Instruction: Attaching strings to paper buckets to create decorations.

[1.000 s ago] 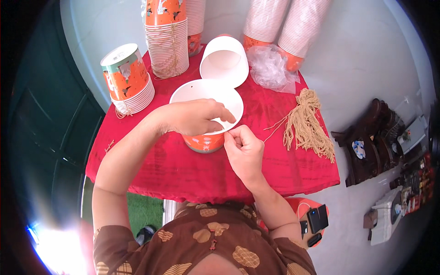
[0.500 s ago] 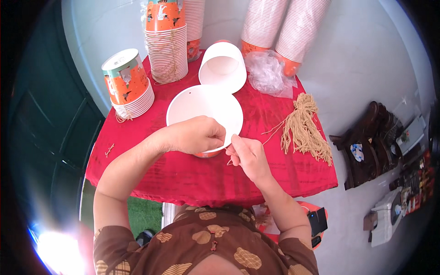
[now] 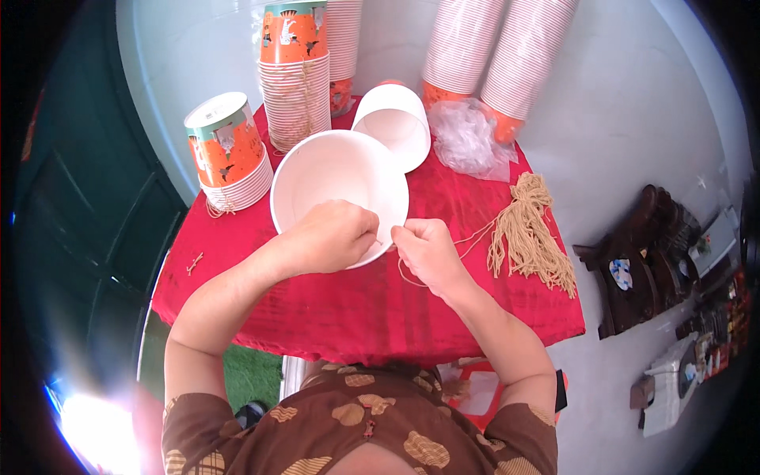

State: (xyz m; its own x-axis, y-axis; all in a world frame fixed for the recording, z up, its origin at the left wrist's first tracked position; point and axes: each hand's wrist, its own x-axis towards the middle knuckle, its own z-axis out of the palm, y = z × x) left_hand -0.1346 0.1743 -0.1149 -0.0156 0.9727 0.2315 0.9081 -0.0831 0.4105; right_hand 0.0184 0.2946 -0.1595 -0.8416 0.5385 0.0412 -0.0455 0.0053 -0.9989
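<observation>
A white-lined paper bucket [image 3: 317, 170] is tilted on the table with its wide mouth toward me. My left hand [image 3: 336, 233] reaches over the near rim into the mouth. Its fingers are closed in a pinch, with a short bit of twine showing beside them. Outside the right rim, my right hand [image 3: 427, 249] pinches the tan twine [image 3: 405, 277] between thumb and forefinger, close against the bucket wall. A slack loop of this twine hangs below the right hand. The bundle of cut twine [image 3: 526, 237] lies to the right.
Behind the bucket, another white-lined bucket [image 3: 400, 131] lies on its side. Upturned orange printed buckets [image 3: 226, 154] and a taller stack [image 3: 294, 95] stand at left. Wrapped bucket stacks [image 3: 526, 59] and crumpled plastic [image 3: 471, 142] are at back right. A red cloth [image 3: 332, 313] covers the table.
The bucket has shifted left and away, and its mouth now faces me more. Both hands stay at its near right rim. The view has shifted slightly.
</observation>
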